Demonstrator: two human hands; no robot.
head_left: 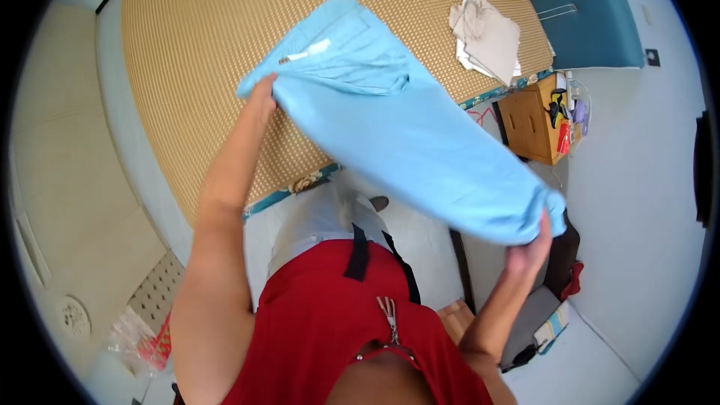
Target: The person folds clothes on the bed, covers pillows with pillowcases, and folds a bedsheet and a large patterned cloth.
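A pair of light blue trousers (397,135) stretches between my two hands, partly over the bed and partly over the floor in front of my body. My left hand (264,95) is closed on the edge at the waist end, near a white label (309,51). At the gathered cuff end, my right hand (531,249) grips the fabric, slightly smeared by motion. Part of the waist end lies on the woven bed mat (187,45). Some of my fingers are hidden by the cloth.
Folded beige and white clothes (489,37) lie near the bed's right edge. A blue headboard (585,11) stands at the upper right. Below it is a wooden nightstand (529,126) with small items on top. A grey seat (529,322) stands at lower right.
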